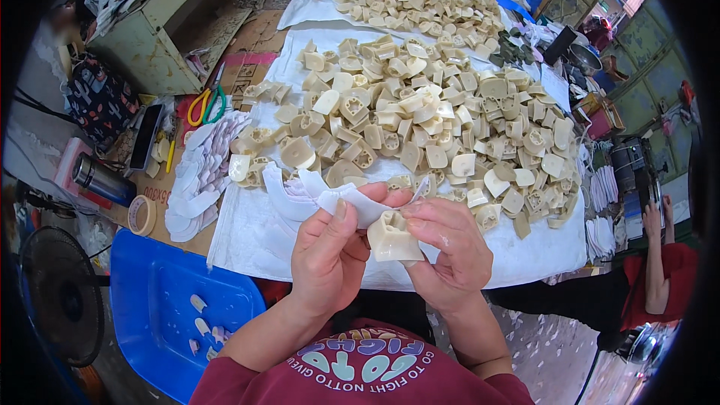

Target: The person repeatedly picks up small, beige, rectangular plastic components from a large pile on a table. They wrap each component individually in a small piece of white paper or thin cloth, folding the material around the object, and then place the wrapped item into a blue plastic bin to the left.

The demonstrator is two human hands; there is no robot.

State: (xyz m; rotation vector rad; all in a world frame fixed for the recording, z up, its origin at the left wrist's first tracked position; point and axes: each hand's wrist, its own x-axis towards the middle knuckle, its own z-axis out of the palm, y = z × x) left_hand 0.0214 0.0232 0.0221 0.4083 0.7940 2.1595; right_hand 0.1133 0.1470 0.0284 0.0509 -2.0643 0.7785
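Note:
Close to the table's front edge, my right hand grips a cream plastic shoe heel, its hollow ribbed end facing up. My left hand pinches a thin, curved white cover piece between thumb and fingers. The strip reaches across just above the heel toward the right fingertips; whether they touch it I cannot tell. More white cut pieces lie just beyond my left hand. Past both hands, a big heap of similar cream heels covers the white cloth.
On the left lie a stack of white pieces, scissors, a tape roll and a steel flask. A blue tub with a few heels stands below, beside a black fan. At right, another person works.

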